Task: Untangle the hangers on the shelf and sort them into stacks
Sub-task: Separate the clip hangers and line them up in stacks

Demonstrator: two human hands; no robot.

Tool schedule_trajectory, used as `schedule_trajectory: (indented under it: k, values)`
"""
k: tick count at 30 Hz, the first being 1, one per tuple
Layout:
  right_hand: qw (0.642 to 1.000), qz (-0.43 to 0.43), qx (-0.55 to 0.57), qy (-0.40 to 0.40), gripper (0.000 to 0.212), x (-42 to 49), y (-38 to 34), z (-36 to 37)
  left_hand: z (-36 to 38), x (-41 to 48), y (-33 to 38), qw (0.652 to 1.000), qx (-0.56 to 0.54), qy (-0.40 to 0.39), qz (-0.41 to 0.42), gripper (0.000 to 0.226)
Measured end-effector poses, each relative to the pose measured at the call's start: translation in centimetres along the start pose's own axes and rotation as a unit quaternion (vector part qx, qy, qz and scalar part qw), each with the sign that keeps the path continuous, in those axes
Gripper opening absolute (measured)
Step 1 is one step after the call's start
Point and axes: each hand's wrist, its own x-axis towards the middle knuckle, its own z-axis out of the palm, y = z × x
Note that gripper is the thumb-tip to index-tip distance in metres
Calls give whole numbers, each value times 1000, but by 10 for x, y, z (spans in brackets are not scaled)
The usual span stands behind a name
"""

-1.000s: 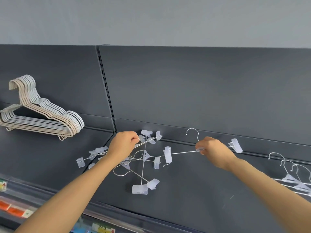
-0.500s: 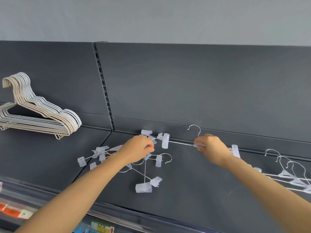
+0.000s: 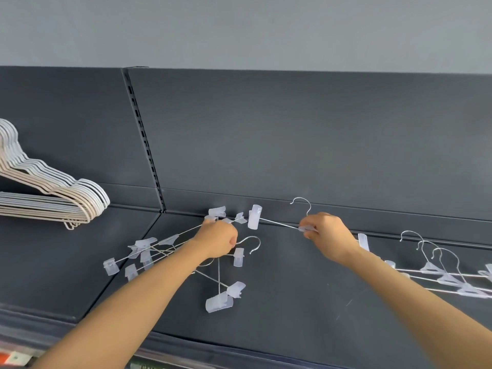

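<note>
Clip hanger (image 3: 277, 223): pinched at centre by the right hand (image 3: 328, 234), end clip (image 3: 254, 217) just beside the tangle (image 3: 159, 251) on the shelf (image 3: 292, 315). Tangle is clamped in the left hand (image 3: 217, 239); a slow, level rightward pull is advised.

One wide-angle camera rides on the person's head and faces forward and slightly down onto the dark shelf (image 3: 306, 310), close, at arm's reach. Both forearms enter from the bottom edge. The left hand (image 3: 217, 239) and right hand (image 3: 328, 234) sit near the frame's centre, by the tangled clip hangers (image 3: 218, 302) and a single clip hanger (image 3: 255, 217). The back panel (image 3: 292, 134) fills the middle band and the grey wall (image 3: 239, 27) the top. The left edge cuts a stack of plain hangers (image 3: 53, 198), the right edge a row of clip hangers (image 3: 447, 275). The shelf's front edge bows with the lens.
</note>
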Motion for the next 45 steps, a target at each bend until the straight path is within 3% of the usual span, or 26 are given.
schedule_trajectory:
  k: [6, 11, 15, 17, 21, 24, 29, 32, 34, 38, 45]
  values:
    - [1000, -20, -9, 2, 21, -6, -7, -5, -8, -11, -3, 967, -233, 94, -35, 15]
    - [997, -31, 33, 67, 41, -5, -2, -1, -5, -17, -3, 911, -320, 252, -63, 7]
    - [993, -68, 48, 82, 43, -12, -6, -5, -6, -23, 2, 879, -352, 308, -91, 6]
    - [991, -81, 44, 92, 48, -12, -6, -6, -6, -26, 3, 880, -346, 314, -89, 8]
    - [992, -84, 39, 90, 32, -16, -5, -4, -7, -32, 10, 910, -291, 293, -42, 17]
    - [990, -95, 43, 91, 33, -18, -5, -3, -11, -34, 14, 906, -315, 278, -44, 20]
    - [992, -86, 62, 72, 27, -21, -6, -2, -10, -31, 18, 859, -404, 307, -64, 26]
    - [990, -109, 70, 53, 20, -23, -13, 1, -15, -33, 21, 816, -481, 297, -120, 63]
    - [988, -124, 75, 47, 17, -25, -18, 3, -18, -36, 20, 790, -533, 267, -142, 76]
    - [987, -122, 102, 39, 13, -29, -30, 11, -18, -41, 14, 761, -564, 278, -164, 70]
    - [989, -95, 115, 13, 21, -30, -55, 22, -11, -46, -4, 698, -626, 286, -196, 41]
